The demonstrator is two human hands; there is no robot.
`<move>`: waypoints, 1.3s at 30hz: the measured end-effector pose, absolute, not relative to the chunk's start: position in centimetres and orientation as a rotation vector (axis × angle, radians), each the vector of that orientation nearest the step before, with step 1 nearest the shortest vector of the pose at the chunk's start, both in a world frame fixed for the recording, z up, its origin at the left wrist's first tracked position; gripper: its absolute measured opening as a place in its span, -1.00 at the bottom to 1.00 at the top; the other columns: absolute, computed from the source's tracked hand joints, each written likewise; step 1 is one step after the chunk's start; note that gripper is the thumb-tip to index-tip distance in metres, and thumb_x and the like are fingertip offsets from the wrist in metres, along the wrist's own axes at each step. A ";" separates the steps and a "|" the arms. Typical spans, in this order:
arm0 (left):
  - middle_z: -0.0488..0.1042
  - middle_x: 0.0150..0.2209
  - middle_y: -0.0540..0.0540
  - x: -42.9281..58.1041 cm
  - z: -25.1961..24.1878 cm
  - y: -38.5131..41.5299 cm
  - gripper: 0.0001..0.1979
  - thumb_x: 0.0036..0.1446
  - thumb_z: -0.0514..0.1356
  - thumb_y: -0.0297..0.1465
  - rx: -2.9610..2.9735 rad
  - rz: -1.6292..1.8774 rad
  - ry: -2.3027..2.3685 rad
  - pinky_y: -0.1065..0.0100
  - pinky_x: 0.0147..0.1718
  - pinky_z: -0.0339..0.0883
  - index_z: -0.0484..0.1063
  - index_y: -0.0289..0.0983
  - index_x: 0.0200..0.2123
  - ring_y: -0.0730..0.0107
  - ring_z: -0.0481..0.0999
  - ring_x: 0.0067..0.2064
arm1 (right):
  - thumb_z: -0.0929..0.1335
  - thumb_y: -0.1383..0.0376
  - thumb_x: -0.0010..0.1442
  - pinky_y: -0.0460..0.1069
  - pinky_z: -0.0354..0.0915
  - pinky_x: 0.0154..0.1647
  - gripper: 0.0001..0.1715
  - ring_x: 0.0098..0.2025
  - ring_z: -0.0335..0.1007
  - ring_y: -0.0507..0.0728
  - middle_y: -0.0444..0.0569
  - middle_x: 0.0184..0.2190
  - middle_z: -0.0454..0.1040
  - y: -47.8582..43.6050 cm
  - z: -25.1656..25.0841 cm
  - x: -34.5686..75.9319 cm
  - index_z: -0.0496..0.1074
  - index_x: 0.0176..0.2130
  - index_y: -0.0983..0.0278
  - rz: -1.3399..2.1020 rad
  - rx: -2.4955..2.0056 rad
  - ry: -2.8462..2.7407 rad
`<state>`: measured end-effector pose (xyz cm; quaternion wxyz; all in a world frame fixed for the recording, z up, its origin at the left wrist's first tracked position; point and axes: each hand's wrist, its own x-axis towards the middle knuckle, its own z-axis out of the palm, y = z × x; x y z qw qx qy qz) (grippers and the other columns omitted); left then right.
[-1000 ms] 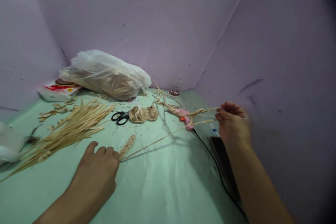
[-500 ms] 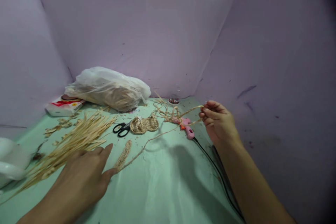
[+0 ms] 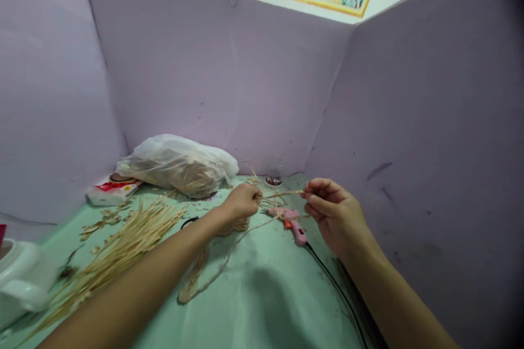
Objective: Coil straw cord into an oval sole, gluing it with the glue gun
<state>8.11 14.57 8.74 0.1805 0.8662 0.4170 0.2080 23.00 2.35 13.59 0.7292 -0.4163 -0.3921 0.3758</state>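
Observation:
A braided straw cord [image 3: 282,194] is stretched between my two hands above the table. My left hand [image 3: 242,200] is closed round one part of it, near the loose tangle of cord. The cord's end is pinched between the thumb and fingers of my right hand [image 3: 329,210]. Below the cord lies a pink glue gun [image 3: 292,223] with an orange trigger. A flat woven straw strip [image 3: 194,275] rests in front, with a cord trailing from it. My left wrist partly covers a woven straw piece [image 3: 241,224] and the black-handled scissors [image 3: 189,222].
Loose straw strands [image 3: 135,234] lie along the left, under my forearm. A plastic bag [image 3: 180,166] and a red-and-white packet [image 3: 112,192] sit at the back. A white jug [image 3: 24,278] stands at the left edge. The glue gun's black cable [image 3: 331,278] runs past my right arm.
My left hand has moved from the woven strip forward and right onto the braided cord. The right hand keeps its pinch. The view has tilted up, bringing a framed picture into sight.

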 end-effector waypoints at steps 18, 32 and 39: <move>0.20 0.21 -0.18 10.8 16.8 20.2 -0.52 -0.02 0.11 -0.65 2.713 1.008 1.108 0.31 0.05 0.26 0.39 -0.26 0.01 0.25 0.29 0.16 | 0.54 0.04 -0.19 -0.18 -0.32 -0.69 -0.48 -0.69 -0.25 -0.16 -0.37 -0.70 0.02 -1.0 4.5 20.3 0.31 -0.39 0.29 1.591 -0.959 -0.634; 0.40 -0.62 0.03 6.4 8.4 10.8 -0.70 -0.14 0.22 -0.14 2.282 0.068 1.137 0.46 -0.55 0.18 0.46 -0.29 -0.51 0.41 0.38 -0.53 | 0.53 -0.02 -0.32 -0.19 -0.31 -0.70 -0.40 -0.71 -0.26 -0.16 -0.34 -0.72 0.12 2.7 4.2 20.2 0.32 -0.38 0.25 1.450 -0.946 -0.556; 0.20 -0.66 0.09 1.5 5.8 14.2 -0.69 0.18 0.00 -0.29 2.154 0.418 1.479 0.44 -0.58 0.05 0.25 -0.27 -0.58 0.50 0.20 -0.61 | 0.46 -0.04 -0.19 -0.16 -0.38 -0.74 -0.53 -0.72 -0.39 -0.12 -0.39 -0.77 -0.11 5.5 7.4 25.3 0.32 -0.50 0.25 1.175 -1.088 -0.691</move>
